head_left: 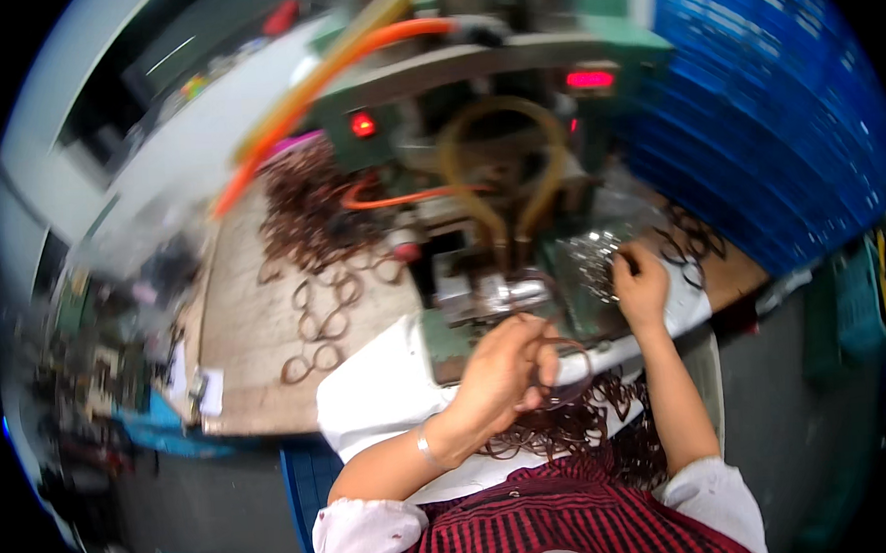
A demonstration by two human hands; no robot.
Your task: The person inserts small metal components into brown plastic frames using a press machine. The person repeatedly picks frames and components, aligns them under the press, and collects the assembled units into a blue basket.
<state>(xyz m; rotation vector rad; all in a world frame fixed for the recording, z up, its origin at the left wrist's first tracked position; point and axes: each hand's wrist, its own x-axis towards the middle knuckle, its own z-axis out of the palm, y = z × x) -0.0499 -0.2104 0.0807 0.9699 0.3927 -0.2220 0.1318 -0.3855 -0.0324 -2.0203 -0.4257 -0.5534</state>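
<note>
My left hand (508, 373) is closed on a brown eyeglass frame (589, 367), held just in front of the machine's metal fixture (509, 295). One round rim of it shows to the right of my fingers. My right hand (644, 284) reaches to a heap of small shiny metal parts (592, 257) on the machine's green base. Its thumb and fingertips are pinched together at the heap's right edge, and whatever lies between them is too small to make out. Below my hands, many brown eyeglass frames (541, 434) lie piled across my lap.
The green machine (344, 101) with lit red displays stands straight ahead, orange and yellow hoses running from it. Brown frames (309, 198) are heaped on the table (243, 372) at left. More dark frames (690, 244) lie right, beside stacked blue crates (765, 109).
</note>
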